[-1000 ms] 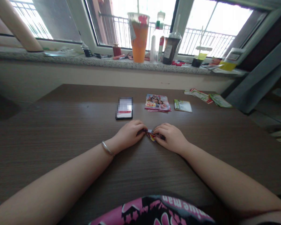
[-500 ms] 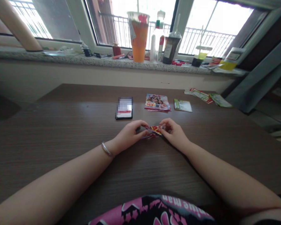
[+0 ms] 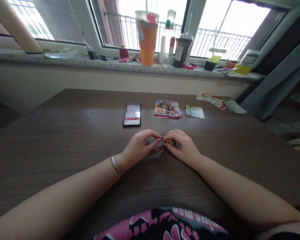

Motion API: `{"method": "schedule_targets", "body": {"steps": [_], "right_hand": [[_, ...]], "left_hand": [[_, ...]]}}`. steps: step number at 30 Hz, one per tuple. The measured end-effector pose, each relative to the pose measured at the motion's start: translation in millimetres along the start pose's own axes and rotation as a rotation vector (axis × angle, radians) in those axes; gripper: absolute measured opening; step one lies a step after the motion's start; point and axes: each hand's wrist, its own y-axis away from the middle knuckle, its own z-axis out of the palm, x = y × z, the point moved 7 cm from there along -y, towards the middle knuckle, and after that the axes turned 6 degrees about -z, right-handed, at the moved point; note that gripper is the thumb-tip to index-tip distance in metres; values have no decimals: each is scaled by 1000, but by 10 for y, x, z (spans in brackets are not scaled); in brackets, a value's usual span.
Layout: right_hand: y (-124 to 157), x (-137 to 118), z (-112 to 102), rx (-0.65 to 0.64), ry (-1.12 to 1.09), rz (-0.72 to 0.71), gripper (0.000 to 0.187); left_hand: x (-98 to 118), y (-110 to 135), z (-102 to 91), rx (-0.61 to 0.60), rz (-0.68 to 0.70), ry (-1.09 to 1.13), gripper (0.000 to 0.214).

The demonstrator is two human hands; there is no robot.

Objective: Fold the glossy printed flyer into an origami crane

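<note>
Between my fingertips is a small piece of folded printed paper (image 3: 170, 142), red, yellow and dark, mostly covered by my hands. My left hand (image 3: 142, 144) pinches its left part between thumb and fingers. With thumb and fingers my right hand (image 3: 183, 144) grips it from the other side, the fingertips of both hands nearly meeting. Just beyond lies a stack of colourful printed flyers (image 3: 168, 109). Right of that stack is a smaller pile of green-and-white paper (image 3: 195, 112).
A phone (image 3: 132, 115) lies on the brown table (image 3: 90, 146) left of the flyers. More paper strips (image 3: 213, 101) lie at the back right. Along the windowsill (image 3: 110, 66) stand an orange drink cup (image 3: 148, 38), a dark drink cup (image 3: 182, 51) and several bottles.
My right hand has shifted left along the paper, so its fingertips now almost touch those of my left hand. Less of the paper's printed face shows between them.
</note>
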Motion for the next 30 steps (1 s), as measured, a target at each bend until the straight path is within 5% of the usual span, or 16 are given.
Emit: {"method": "schedule_targets", "body": {"steps": [17,30], "right_hand": [[17,88,-7,89,-51,199,6],[16,149,46,19,-126,280,7]], "left_hand": [[73,21,4,9,52,-51,8],[11,28,35,-67,-41,37,13]]}}
